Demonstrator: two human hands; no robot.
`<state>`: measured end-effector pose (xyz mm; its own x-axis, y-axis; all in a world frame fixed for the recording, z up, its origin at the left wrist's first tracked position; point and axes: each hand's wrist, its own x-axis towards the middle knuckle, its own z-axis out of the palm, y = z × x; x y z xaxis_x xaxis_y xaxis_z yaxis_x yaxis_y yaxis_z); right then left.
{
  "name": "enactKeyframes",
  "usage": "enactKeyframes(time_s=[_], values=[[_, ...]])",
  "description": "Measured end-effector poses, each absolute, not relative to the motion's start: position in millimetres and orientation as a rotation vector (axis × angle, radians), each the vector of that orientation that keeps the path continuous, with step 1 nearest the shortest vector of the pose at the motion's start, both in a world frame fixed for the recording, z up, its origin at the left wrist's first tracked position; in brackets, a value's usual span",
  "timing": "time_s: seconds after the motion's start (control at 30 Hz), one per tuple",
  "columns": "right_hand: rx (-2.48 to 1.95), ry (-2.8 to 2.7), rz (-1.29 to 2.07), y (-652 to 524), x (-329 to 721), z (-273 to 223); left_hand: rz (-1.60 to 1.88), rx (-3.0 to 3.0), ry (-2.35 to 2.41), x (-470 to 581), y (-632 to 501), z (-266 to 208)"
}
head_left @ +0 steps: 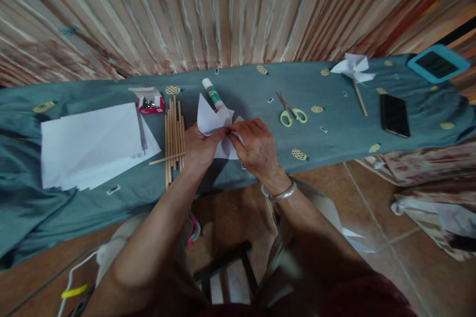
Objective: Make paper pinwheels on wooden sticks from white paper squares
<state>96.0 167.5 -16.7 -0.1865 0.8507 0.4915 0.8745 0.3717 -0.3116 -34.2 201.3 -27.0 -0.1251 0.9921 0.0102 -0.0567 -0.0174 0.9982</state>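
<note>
Between my hands, over the middle of the cloth-covered table, is a white paper pinwheel (208,118) with curled blades. My left hand (203,146) grips it from the left, thumb reaching to its centre. Fingers of my right hand (256,146) pinch at the same centre from the right; whether a pin is between them is hidden. Just behind the paper lies a glue stick (211,93) with a white cap. Wooden sticks (173,131) lie in a bundle beside my left hand, one of them crosswise. A red box of metal pins (151,103) stands open behind them.
A stack of white paper (91,143) lies at the left. To the right are scissors (292,110) with green handles, a finished pinwheel on a stick (355,72), a black phone (394,115) and a blue-framed device (439,63). A pleated curtain (193,15) hangs behind the table.
</note>
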Motion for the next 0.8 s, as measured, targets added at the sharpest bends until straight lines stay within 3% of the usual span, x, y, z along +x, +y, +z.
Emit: enactKeyframes(time_s=[0.2,0.8], values=[[-1.502,-2.026,0.01,169,95,-16,1.34,1.152,1.281,-35,203,-28],[-1.372,-1.558,0.713,170,115,-12,1.299,1.173,1.354,-43,205,-27]])
